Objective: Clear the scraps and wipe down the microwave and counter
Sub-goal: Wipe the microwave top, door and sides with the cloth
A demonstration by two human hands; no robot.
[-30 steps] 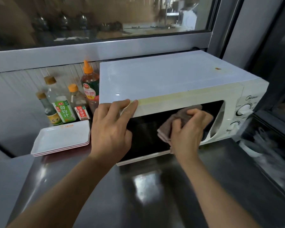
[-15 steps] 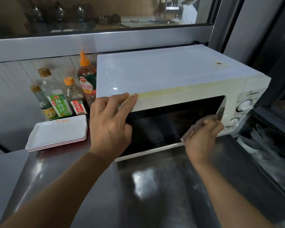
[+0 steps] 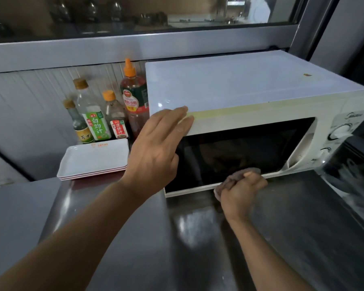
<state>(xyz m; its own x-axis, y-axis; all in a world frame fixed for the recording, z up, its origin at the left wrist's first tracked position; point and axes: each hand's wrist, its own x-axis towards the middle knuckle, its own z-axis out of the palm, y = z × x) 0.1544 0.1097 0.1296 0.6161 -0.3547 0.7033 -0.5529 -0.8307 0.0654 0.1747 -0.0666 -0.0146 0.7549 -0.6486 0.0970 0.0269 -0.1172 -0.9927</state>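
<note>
One cloth (image 3: 235, 179) — inside right-hand fingers (image 3: 254, 180).

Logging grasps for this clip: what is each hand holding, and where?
Right hand grips a bunched brownish-grey cloth, fingers curled around its middle. Left hand holds nothing; straight fingers rest on the white microwave.
</note>
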